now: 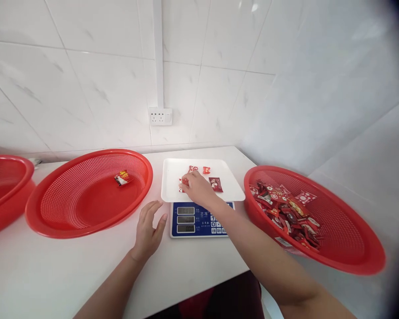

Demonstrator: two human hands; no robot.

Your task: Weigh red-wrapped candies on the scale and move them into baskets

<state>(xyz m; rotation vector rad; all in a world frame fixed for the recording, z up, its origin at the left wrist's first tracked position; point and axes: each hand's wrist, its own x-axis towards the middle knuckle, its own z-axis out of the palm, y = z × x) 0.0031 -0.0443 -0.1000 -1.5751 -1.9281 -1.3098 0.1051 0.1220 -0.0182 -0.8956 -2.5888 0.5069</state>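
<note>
My right hand (199,187) reaches over the white weighing pan (231,190) of a digital scale (199,223). Its fingers are curled onto a small red-and-white candy packet (181,185), whose left edge shows beside them. Close by on the pan lie a dark red packet (216,184), a small red packet (206,170) and a red-and-white packet (193,169), the last just beyond my fingertips. My left hand (148,232) hovers over or rests on the table left of the scale's blue panel, holding nothing, its thumb and fingers apart.
At the right, a red basket (349,230) holds a heap of red packets (289,212). Left of the scale, another red basket (86,226) contains a red-and-yellow packet (123,178). A third red basket (11,212) is cut off at the left edge. Behind stands a tiled wall with a socket (160,116).
</note>
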